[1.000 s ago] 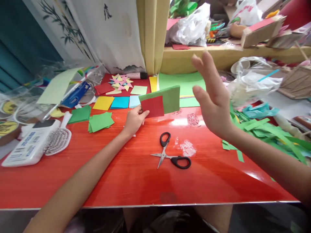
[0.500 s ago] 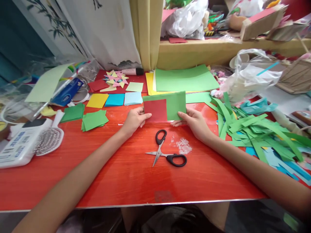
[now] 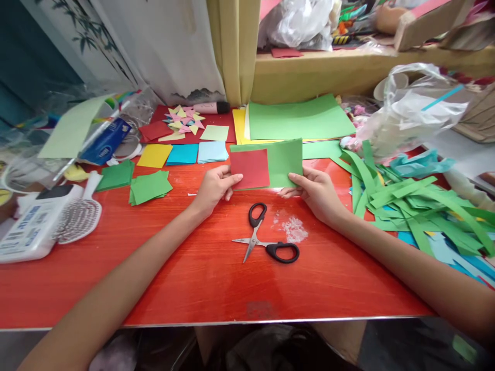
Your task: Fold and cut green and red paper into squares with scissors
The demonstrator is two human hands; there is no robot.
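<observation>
Between my hands a green paper rectangle is held up above the table, with a red paper square laid over its left part. My left hand pinches both papers at their left edge, thumb on the red square. At the lower right corner, my right hand grips the green paper between thumb and fingers. Below them a pair of black-handled scissors lies on the table with its blades spread. Beside the scissors is a patch of small whitish bits.
Stacks of green squares, yellow squares and blue squares sit left of my hands. Green paper strips heap at the right. Large green sheets lie at the back. A white hairbrush rests at the left.
The view has shifted slightly. Both hands still hold the papers in nearly the same place, and the green paper sits tilted a little more up at its right side.
</observation>
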